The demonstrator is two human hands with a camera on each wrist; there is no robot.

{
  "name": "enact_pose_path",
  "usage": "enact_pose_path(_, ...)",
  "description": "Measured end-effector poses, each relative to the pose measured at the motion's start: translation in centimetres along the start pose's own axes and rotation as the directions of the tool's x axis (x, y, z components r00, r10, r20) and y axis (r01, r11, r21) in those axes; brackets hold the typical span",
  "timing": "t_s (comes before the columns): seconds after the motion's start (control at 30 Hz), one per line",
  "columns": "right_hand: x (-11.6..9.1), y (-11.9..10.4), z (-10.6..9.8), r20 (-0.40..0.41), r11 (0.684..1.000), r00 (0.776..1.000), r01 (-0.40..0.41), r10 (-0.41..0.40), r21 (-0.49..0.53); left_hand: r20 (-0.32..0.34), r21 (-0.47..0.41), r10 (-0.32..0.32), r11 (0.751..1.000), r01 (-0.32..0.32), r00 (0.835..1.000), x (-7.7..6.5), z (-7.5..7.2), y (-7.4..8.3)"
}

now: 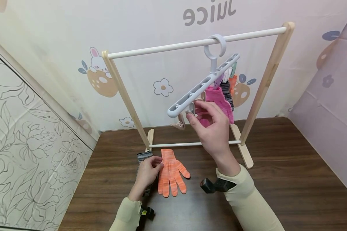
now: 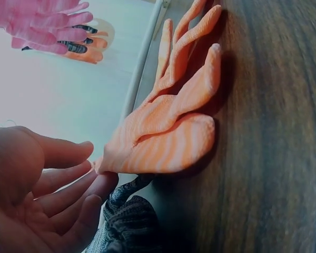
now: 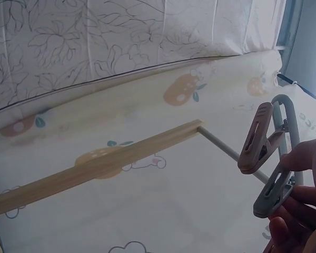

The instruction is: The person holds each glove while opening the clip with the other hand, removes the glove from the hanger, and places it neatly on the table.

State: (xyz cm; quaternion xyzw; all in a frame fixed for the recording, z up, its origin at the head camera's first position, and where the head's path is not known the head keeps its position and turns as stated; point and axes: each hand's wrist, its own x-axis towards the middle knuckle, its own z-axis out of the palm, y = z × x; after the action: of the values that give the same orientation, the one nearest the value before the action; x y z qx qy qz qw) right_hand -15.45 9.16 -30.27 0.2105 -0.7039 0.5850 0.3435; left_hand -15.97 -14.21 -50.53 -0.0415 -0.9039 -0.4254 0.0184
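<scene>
A light grey hanger (image 1: 200, 86) hangs by its ring from the white rail. My right hand (image 1: 214, 126) pinches a grey clothespin (image 3: 274, 192) under the hanger's near end. Beside that one, a beige clothespin (image 3: 255, 139) dangles with nothing in it. On the table lies an orange striped glove (image 1: 172, 173), fingers toward me. My left hand (image 1: 148, 170) is at its left edge, fingertips touching the fabric and thumb held apart. Partly hidden beneath this hand is a dark grey striped glove (image 1: 144, 156).
A pink glove (image 1: 217, 98), a dark striped glove (image 1: 226, 93) and another orange glove (image 1: 233, 81) hang from clothespins at the hanger's far end. The wooden stand (image 1: 267, 80) rests on feet on the brown table (image 1: 289, 179). Printed cloth (image 1: 138, 102) lines the back.
</scene>
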Motion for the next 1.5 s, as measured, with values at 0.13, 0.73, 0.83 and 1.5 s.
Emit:
enact_pose_path(0.13,0.0,0.0,-0.1,-0.002,1.0,1.0,-0.002,0.002,0.002,-0.005,0.021,-0.019,1.0,0.019,1.0,0.0,0.1,0.1)
enact_pose_path(0.73,-0.1,0.0,-0.2,-0.001,1.0,1.0,0.011,-0.011,0.009,-0.029,0.078,0.03,0.997,-0.028,0.999,0.0,-0.6,0.0)
enact_pose_path(0.83,0.0,0.0,-0.2,-0.002,1.0,1.0,0.015,-0.015,0.02,-0.03,0.075,0.031,0.997,-0.028,0.999,0.1,-0.7,0.1)
enact_pose_path(1.5,0.0,-0.4,-0.3,-0.009,1.0,1.0,0.017,-0.017,0.021,-0.052,0.034,0.065,0.997,-0.063,0.997,-0.1,-1.1,1.1)
